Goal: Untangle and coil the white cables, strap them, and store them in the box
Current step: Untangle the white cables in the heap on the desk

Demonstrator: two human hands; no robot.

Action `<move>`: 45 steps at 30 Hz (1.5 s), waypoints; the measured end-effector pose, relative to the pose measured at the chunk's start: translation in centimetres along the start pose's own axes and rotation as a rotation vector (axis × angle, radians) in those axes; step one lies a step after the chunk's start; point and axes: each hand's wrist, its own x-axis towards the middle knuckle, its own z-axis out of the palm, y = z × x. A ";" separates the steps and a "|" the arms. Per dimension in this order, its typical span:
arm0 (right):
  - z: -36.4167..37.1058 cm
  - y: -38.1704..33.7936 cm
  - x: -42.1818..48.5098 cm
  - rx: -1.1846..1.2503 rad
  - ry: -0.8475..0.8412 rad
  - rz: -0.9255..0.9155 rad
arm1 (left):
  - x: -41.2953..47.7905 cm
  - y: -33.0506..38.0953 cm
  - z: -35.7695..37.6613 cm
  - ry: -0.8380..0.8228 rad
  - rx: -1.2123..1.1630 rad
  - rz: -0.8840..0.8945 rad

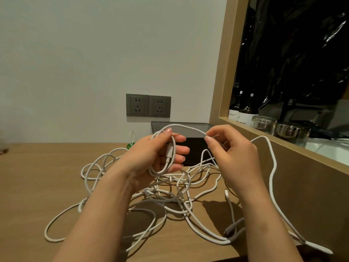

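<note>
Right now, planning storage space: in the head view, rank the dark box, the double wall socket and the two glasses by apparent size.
1. Dark box, partly hidden
2. Double wall socket
3. Left glass and right glass: alike, unranked

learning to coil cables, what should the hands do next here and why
Probably the right hand swings its pinched strand round onto the coil in the left hand, adding a loop: the coil is small and much cable lies tangled on the table.
</note>
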 end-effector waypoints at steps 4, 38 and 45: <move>1.8 -0.4 0.5 0.014 -0.131 0.065 | 0.2 0.0 -0.6 0.042 -0.195 0.025; 1.4 2.3 0.7 0.100 -0.327 0.278 | 3.0 -1.3 0.7 0.316 -0.682 0.122; 2.7 1.2 0.5 0.051 -0.470 0.213 | 2.9 -1.1 -0.4 0.475 -0.796 0.212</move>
